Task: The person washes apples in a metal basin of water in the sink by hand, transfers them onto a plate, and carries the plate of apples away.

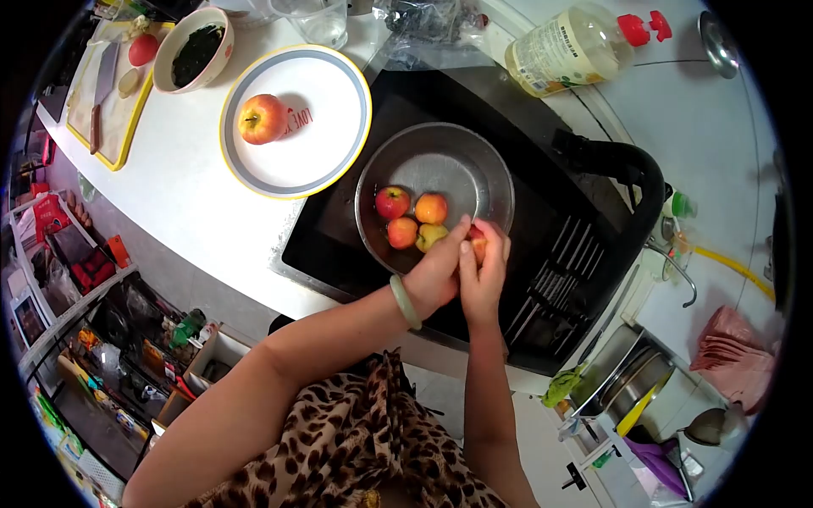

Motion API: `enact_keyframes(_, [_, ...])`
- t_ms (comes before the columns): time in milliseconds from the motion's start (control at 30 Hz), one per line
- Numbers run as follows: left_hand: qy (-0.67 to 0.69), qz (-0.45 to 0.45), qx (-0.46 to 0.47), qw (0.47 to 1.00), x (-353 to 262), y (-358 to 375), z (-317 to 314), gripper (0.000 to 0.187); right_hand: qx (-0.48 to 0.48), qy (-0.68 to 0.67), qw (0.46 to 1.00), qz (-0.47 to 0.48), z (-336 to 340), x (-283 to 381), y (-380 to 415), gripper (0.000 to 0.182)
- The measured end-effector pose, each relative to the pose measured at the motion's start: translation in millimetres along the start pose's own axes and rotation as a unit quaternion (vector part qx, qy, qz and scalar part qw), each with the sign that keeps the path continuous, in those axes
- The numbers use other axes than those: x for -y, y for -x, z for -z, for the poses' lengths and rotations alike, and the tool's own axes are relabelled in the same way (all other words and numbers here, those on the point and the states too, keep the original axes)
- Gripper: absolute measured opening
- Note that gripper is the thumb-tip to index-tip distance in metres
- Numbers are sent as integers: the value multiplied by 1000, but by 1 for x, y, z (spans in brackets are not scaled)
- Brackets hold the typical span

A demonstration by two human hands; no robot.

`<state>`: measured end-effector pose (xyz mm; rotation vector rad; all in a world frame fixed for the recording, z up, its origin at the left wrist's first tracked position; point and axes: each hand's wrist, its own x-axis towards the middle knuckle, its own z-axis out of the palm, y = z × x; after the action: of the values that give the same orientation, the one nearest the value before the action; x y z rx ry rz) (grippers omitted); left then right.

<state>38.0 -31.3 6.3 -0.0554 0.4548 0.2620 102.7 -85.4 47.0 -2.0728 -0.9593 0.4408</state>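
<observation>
Both hands meet over the right side of a round metal pot (434,129). Between them is a red apple (478,243), partly covered by the fingers. My right hand (484,275) curls around it, while my left hand (436,273), with a pale green bangle at the wrist, presses its fingers against it from the left. Inside the pot lie several more apples, among them a red apple (392,202), an orange-red apple (431,208) and a yellowish apple (430,236). The pot seems to hold some water.
A white plate (326,161) with one apple (263,118) sits left of the pot. Beyond it are a bowl (158,72) of dark leafy food and a cutting board (76,118) with a knife (103,80). A pump bottle (567,51) lies at the back; a black range hood-like frame (631,245) stands right.
</observation>
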Motion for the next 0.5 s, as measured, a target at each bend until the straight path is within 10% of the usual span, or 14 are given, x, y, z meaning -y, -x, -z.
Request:
enact_keyframes(100, [-41,30,-55,997,5,4,-6,34,-18,-75,989,-122,3,-21,-10,23])
enact_keyframes(200, [-158,128,-83,976,-22,9,-19,35,109,-377,862,-322,18,-34,-35,35])
enact_keyframes(300, [-124,131,-66,981,-28,2,-8,34,71,-322,916,-229,7,-28,-25,33])
enact_keyframes(367, [-36,76,-46,995,-24,-1,-1,32,21,-16,999,-36,-9,-11,-6,31])
enact_keyframes(500, [-56,55,-40,996,-12,1,9,32,3,-97,985,-145,-12,-28,-12,27])
